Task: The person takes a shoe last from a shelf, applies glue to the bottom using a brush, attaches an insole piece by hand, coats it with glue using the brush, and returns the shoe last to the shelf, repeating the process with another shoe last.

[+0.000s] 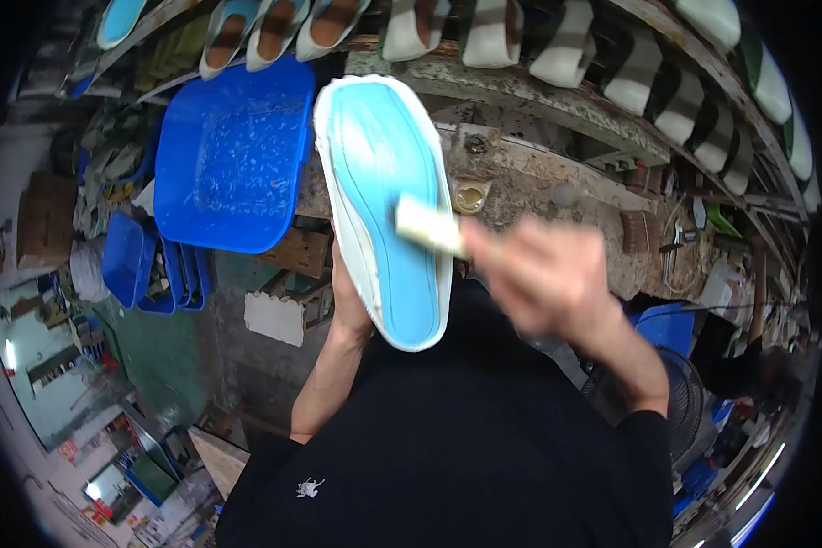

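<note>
R hand gripping 1 brush, L hand gripping 1 oblong glossy-soled shoe, 1 lge plastic tub fwd-L of grips

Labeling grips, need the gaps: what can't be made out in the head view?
All in the head view:
- Left hand: fingers hidden behind the shoe.
- Shoe's far side: faces away, hidden by its blue face.
- Right hand: exact finger placement lost to blur.
- Brush: blurred; contact unclear.
- Racked shoes: some cut off by the top edge.
</note>
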The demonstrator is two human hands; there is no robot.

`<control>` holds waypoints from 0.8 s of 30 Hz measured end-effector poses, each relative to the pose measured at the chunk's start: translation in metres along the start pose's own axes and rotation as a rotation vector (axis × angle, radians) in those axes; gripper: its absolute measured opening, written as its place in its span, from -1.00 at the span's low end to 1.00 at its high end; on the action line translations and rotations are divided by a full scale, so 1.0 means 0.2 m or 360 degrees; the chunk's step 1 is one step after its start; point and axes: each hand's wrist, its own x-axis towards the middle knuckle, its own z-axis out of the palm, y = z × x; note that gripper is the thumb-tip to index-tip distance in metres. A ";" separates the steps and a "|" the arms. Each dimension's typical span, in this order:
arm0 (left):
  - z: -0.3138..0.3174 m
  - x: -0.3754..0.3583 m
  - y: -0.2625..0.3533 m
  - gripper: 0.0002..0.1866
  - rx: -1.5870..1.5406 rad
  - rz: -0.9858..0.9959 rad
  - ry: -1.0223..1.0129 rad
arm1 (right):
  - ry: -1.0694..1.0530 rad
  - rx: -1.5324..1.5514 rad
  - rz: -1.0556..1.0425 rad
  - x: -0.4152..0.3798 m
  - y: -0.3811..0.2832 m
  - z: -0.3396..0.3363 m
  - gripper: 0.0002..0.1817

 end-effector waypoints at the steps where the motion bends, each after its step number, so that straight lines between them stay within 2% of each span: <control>1: 0.00 0.00 0.01 -0.23 -0.0023 -0.0014 0.0102 | -0.0220 0.0067 0.0016 -0.05 -0.09 -0.03 -0.52; 2: 0.01 0.01 0.02 -0.22 -0.0047 -0.0025 0.0205 | -0.0195 0.0153 0.0106 -0.12 -0.15 0.01 -0.53; 5: 0.00 -0.03 0.01 -0.25 0.0065 0.0003 0.0050 | 0.0127 0.0163 0.0411 -0.04 -0.03 0.08 -0.61; 7: 0.00 -0.06 -0.02 -0.26 0.0127 0.0013 -0.0058 | 0.0189 0.0317 0.0602 0.10 0.10 0.08 -0.67; 9: -0.01 -0.07 -0.07 -0.26 0.0027 -0.0023 -0.0139 | 0.0286 0.0449 0.0567 0.22 0.28 0.15 -0.75; 12: -0.04 -0.08 -0.10 -0.27 0.0053 -0.0145 -0.0248 | 0.0088 0.0488 0.0855 0.34 0.36 0.10 -0.73; 13: -0.04 -0.07 -0.10 -0.27 0.0052 -0.0138 -0.0250 | 0.0269 0.0481 0.0733 0.36 0.35 0.09 -0.73; 15: -0.03 -0.06 -0.09 -0.29 0.0092 -0.0102 -0.0128 | 0.0308 0.0478 0.0556 0.31 0.29 0.11 -0.75; 16: -0.02 -0.06 -0.06 -0.29 0.0093 -0.0116 -0.0112 | 0.0263 0.0305 0.0401 0.26 0.27 0.15 -0.71; 18: -0.01 0.01 -0.03 -0.28 0.0137 0.0054 0.0054 | 0.0225 0.0192 0.0430 0.09 0.11 0.14 -0.65; 20: 0.00 0.08 -0.02 -0.28 0.0225 0.0235 0.0287 | -0.0094 0.0240 0.0414 -0.08 -0.08 0.08 -0.61; 21: 0.00 0.08 0.00 -0.28 0.0253 0.0247 0.0270 | -0.0174 0.0334 0.0447 -0.18 -0.17 0.10 -0.55; 22: 0.00 0.08 0.01 -0.28 0.0281 0.0259 0.0253 | -0.0161 0.0358 0.0550 -0.23 -0.23 0.11 -0.54; 24: 0.01 0.05 0.02 -0.27 0.0371 0.0256 0.0124 | 0.0037 0.0274 0.0701 -0.16 -0.15 0.17 -0.63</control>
